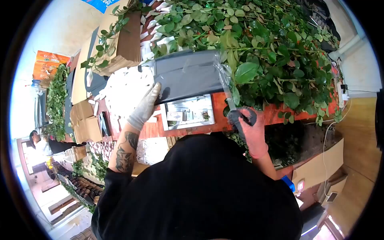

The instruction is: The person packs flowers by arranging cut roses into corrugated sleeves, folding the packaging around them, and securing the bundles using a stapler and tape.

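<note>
A dark grey flat box with a shiny clear film over it lies before me. My left hand, in a pale glove, grips its lower left corner; the thumb rests on top and the other fingers are mostly hidden. At the box's right end a strip of clear tape stretches down toward me. My right hand, in a pink glove with dark finger parts, has its fingers curled together on the lower end of that strip. Below the box, partly covered by it, is a white-framed glossy panel with reflections.
Leafy green stems cover the right and far table. Several white-wrapped flower heads lie behind the box. White paper pieces pile at left, near cardboard. A person is at far left. The red tabletop shows at right.
</note>
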